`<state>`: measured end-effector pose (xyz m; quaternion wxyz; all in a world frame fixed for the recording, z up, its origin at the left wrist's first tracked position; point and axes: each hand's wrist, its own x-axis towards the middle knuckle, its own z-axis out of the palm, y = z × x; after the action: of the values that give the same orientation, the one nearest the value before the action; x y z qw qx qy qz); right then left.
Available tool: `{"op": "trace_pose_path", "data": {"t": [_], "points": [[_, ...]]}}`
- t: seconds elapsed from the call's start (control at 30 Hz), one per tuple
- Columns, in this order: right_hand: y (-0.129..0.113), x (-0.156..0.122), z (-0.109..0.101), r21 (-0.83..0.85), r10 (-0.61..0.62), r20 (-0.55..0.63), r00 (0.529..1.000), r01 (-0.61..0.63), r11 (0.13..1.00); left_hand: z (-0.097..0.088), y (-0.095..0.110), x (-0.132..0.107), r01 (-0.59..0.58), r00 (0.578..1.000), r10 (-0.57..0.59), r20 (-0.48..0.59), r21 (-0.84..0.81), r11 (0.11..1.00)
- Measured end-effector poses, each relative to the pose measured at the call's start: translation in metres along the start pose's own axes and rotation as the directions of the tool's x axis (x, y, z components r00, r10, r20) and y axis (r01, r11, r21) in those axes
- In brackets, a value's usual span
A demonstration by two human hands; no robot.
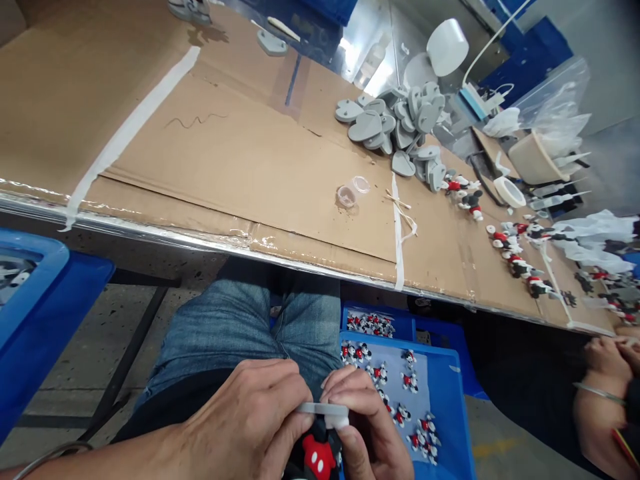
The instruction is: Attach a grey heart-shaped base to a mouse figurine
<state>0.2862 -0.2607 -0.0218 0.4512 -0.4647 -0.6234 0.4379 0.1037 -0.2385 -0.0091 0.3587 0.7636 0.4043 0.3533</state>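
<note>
Low over my lap, my left hand (pixel 250 417) and my right hand (pixel 365 427) meet at a small mouse figurine (pixel 319 457) with red shorts and white dots. Both hands pinch a thin grey flat piece (pixel 320 408) just above the figurine, the left thumb and finger at its left end, the right fingers at its right end over a white part. My blue jeans (pixel 250 320) lie underneath. A blue tray (pixel 445 400) with several finished figurines sits right of my right hand.
A cardboard-covered table (pixel 225 153) spans the view, with a pile of grey heart-shaped bases (pixel 395 127), two small clear cups (pixel 353 192), tape rolls and rows of figurines (pixel 520 260). A blue bin (pixel 35 307) stands at left. Another person's hands (pixel 607 363) work at right.
</note>
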Motion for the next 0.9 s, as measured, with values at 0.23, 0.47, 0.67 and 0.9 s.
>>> {"op": "trace_pose_path", "data": {"t": [0.23, 0.47, 0.67, 0.9], "points": [[0.0014, -0.0016, -0.0004, -0.026, -0.033, -0.006, 0.999, 0.033, 0.999, 0.0018, -0.0034, -0.0025, 0.054, 0.998, -0.052, 0.021, -0.069, 0.996], [-0.0011, -0.0002, 0.0003, -0.07, -0.024, -0.018, 1.0, 0.022, 0.997, 0.0025, -0.0081, -0.0006, 0.128, 0.985, -0.11, 0.132, -0.14, 0.982], [-0.003, -0.0006, 0.0005, -0.093, -0.018, -0.02, 1.0, 0.016, 0.996, 0.0019, -0.0045, 0.0009, 0.144, 0.976, -0.116, 0.187, -0.145, 0.979], [-0.0018, -0.0018, 0.0017, -0.084, -0.007, -0.038, 0.999, 0.004, 0.996, 0.0013, -0.0046, 0.0013, 0.147, 0.979, -0.124, 0.16, -0.138, 0.979]]}}
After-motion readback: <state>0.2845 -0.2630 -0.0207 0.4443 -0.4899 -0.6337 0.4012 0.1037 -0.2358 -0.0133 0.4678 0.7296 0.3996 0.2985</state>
